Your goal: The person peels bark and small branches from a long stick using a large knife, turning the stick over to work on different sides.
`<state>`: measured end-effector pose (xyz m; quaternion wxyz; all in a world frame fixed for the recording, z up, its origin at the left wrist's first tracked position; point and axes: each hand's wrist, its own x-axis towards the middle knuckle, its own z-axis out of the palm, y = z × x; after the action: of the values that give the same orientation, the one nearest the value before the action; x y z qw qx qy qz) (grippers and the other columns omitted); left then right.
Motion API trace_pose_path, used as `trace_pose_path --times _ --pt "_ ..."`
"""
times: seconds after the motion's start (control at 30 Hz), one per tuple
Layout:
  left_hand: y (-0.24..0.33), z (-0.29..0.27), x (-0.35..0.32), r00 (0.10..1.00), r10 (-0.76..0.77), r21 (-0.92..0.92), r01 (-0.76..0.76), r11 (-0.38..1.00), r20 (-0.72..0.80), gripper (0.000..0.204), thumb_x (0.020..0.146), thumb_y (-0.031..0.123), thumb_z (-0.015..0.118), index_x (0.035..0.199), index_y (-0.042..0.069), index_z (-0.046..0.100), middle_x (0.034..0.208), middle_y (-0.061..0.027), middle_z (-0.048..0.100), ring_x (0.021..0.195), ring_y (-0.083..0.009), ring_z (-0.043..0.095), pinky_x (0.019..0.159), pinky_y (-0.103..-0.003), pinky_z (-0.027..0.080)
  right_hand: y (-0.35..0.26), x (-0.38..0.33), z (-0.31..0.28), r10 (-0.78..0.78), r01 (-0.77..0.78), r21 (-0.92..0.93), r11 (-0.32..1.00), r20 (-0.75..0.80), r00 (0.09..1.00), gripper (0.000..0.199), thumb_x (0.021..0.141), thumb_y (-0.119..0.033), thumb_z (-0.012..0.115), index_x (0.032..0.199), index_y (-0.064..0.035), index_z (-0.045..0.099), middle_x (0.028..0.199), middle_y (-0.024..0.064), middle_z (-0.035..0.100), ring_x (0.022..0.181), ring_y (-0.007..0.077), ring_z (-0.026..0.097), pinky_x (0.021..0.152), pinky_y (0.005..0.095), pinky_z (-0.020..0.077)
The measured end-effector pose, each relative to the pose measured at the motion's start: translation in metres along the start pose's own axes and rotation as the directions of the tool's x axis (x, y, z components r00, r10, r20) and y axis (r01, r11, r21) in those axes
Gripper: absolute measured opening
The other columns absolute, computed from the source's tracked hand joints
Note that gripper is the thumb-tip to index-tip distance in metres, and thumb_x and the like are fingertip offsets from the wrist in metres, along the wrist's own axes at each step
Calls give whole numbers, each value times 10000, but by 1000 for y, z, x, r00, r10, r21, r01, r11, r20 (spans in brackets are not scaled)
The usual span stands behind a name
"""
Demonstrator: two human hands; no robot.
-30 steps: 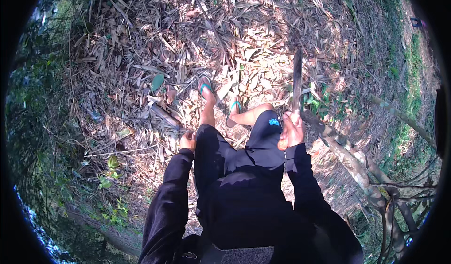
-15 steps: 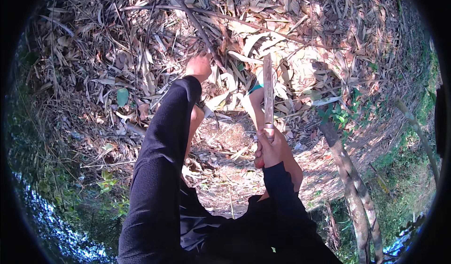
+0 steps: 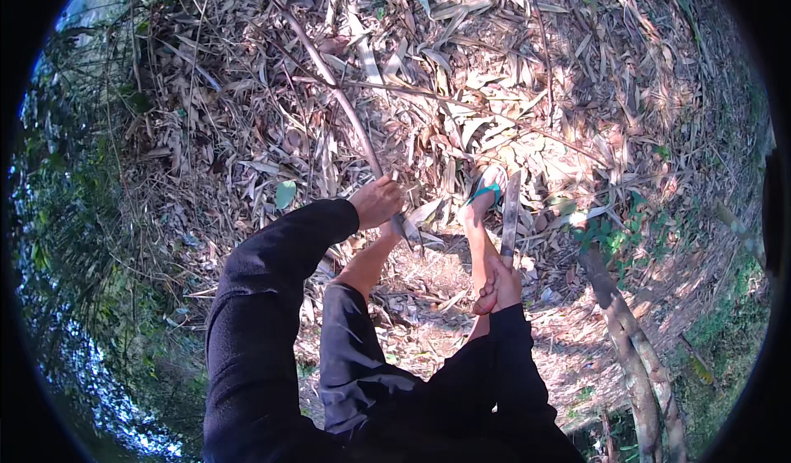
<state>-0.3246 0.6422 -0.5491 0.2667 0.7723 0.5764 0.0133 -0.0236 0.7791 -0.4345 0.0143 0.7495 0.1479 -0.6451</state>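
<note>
My left hand [image 3: 376,201] is shut on a long thin dry branch [image 3: 329,76] that runs up and to the left across the leaf litter. My right hand [image 3: 497,286] grips the handle of a long knife [image 3: 510,216]; its blade points up and away from me, beside my right foot. That foot wears a teal flip-flop [image 3: 486,188]. Both arms are in black sleeves, and my legs in dark trousers stand between them.
Dry bamboo leaves [image 3: 511,67] and thin twigs cover the ground all around. A thick bare stem [image 3: 630,339] lies at the lower right. Green undergrowth [image 3: 74,240] edges the left side, with a patch of bare earth [image 3: 568,339] near my feet.
My left hand has closed on the thin branch and drawn back toward my leg. The view has shifted, and my right hand with the knife has dropped lower.
</note>
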Motion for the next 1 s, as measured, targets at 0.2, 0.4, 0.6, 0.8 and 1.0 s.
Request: trace_pose_path --times 0.2,0.4,0.6,0.8,1.0 --pt "83 -246 -146 983 60 155 -33 987 -175 216 697 293 619 666 101 526 744 -23 524 793 -199 512 828 -363 404 -9 -136 -10 -184 200 -151 968 113 976 188 862 -222 615 807 -123 465 522 3 434 356 124 409 343 298 389" --pt "100 -523 -273 448 -175 -180 31 983 -877 356 891 290 512 606 93 428 619 -26 440 683 -190 492 798 -374 457 -57 -258 38 -465 546 -191 816 346 815 223 846 -227 623 736 -106 472 515 15 462 356 115 422 337 272 373" --pt "228 -613 -445 -730 -299 -202 -220 954 -614 456 1011 312 352 594 140 287 542 19 258 522 -151 342 740 -396 460 -62 -356 67 -708 817 -32 575 480 518 209 823 -165 675 931 -39 549 585 4 519 446 91 493 423 242 420" --pt "378 -548 -500 -932 -215 -200 -160 967 -291 474 1001 342 383 586 150 259 516 32 201 478 -110 223 527 -279 313 -40 -432 55 -433 984 -179 -17 888 154 223 820 -151 686 943 13 598 736 23 609 666 116 566 646 271 463" --pt "425 -511 -447 -966 -134 -249 -78 965 -219 419 1008 241 365 619 143 248 517 52 206 459 -72 206 472 -252 304 15 -558 80 -70 957 288 -40 954 -290 189 788 -102 718 789 -20 548 532 -3 473 488 87 427 478 270 370"
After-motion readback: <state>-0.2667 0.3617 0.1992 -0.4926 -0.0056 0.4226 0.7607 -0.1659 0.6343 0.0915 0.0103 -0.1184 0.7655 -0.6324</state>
